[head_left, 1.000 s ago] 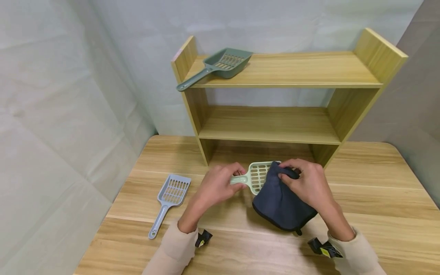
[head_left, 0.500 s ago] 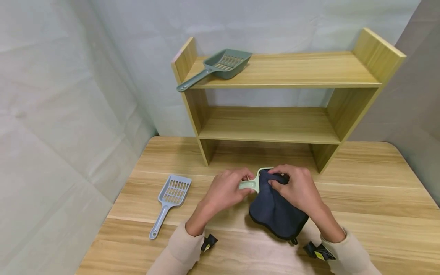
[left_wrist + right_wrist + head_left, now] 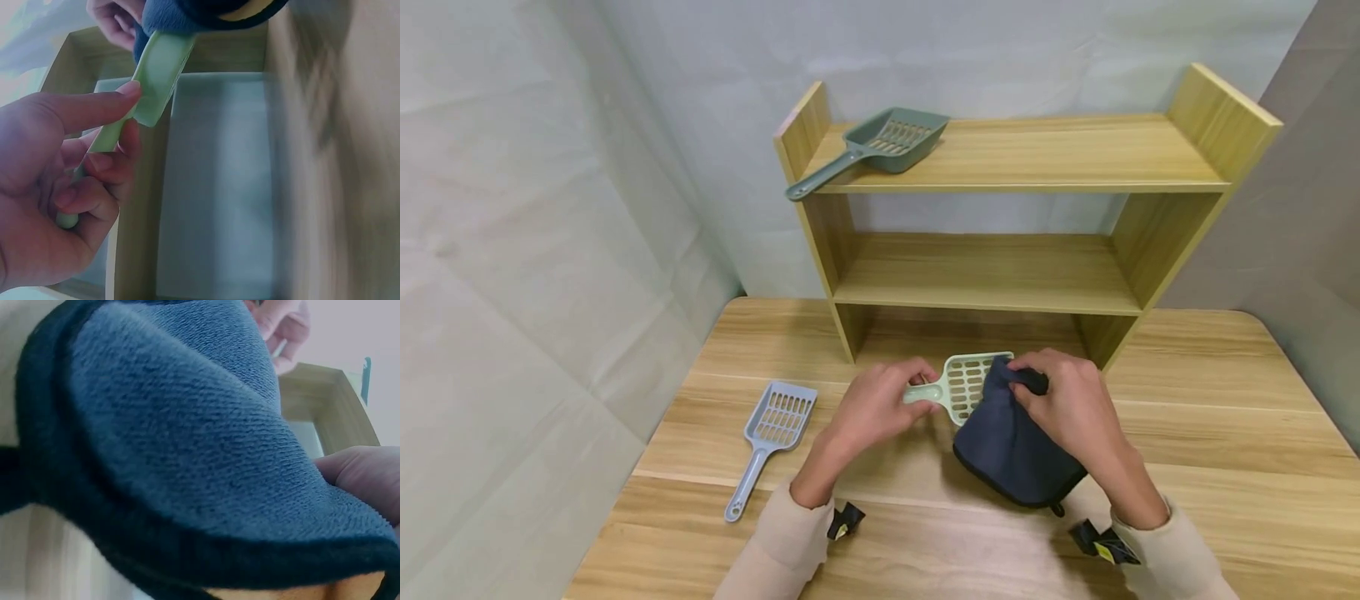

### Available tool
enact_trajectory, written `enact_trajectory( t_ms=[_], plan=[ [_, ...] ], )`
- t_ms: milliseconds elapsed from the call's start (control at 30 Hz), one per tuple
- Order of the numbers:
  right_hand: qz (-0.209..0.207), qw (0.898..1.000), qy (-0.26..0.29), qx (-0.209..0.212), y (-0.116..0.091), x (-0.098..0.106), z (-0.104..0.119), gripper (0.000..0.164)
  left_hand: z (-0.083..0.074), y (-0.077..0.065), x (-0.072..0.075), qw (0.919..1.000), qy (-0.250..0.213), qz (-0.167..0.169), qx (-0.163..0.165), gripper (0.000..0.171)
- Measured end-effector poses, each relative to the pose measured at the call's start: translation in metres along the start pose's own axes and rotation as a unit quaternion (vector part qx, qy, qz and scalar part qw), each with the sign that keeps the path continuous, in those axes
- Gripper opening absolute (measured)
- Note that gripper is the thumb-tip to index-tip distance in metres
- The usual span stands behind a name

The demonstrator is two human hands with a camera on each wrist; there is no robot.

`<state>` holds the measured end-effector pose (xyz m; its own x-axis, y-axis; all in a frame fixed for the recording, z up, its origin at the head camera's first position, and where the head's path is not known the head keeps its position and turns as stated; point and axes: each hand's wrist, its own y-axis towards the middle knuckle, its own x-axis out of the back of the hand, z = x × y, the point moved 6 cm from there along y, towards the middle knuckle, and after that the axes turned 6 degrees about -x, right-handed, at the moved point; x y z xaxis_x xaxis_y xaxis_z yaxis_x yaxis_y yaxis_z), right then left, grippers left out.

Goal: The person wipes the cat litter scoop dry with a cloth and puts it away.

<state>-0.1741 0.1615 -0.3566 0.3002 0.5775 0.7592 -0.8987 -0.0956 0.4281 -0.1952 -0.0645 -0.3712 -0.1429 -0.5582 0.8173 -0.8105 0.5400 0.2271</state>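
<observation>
My left hand (image 3: 876,406) grips the handle of a pale green litter scoop (image 3: 964,385), its slotted head pointing right above the table. In the left wrist view the thumb and curled fingers wrap the scoop's handle (image 3: 107,136). My right hand (image 3: 1071,406) pinches a dark blue cloth (image 3: 1017,450) against the far end of the scoop, and the cloth hangs down in front. The cloth fills most of the right wrist view, with a fuzzy face (image 3: 181,419) and a dark bound edge. The scoop's right end is hidden under the cloth and fingers.
A blue-grey litter scoop (image 3: 778,419) lies on the wooden table (image 3: 685,533) to the left. Behind my hands stands a wooden shelf unit (image 3: 992,267). On its top board, at the left, a dark green litter scoop (image 3: 895,142) rests with its handle over the front edge.
Half a second ago the cloth covered nearly the whole scoop head. Since then my right hand has slid right with the cloth and my left hand has shifted left, baring the slots again.
</observation>
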Motion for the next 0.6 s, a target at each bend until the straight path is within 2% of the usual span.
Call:
enact_trajectory(
  t_ms=[267, 600],
  plan=[
    [-0.008, 1.000, 0.003, -0.009, 0.002, 0.010, -0.005, 0.025, 0.005, -0.001, 0.009, 0.9999, 0.005, -0.016, 0.003, 0.030],
    [0.010, 0.999, 0.030, -0.003, -0.001, -0.006, 0.001, 0.024, -0.005, 0.000, 0.001, 0.9998, 0.011, -0.009, -0.012, 0.028]
  ],
)
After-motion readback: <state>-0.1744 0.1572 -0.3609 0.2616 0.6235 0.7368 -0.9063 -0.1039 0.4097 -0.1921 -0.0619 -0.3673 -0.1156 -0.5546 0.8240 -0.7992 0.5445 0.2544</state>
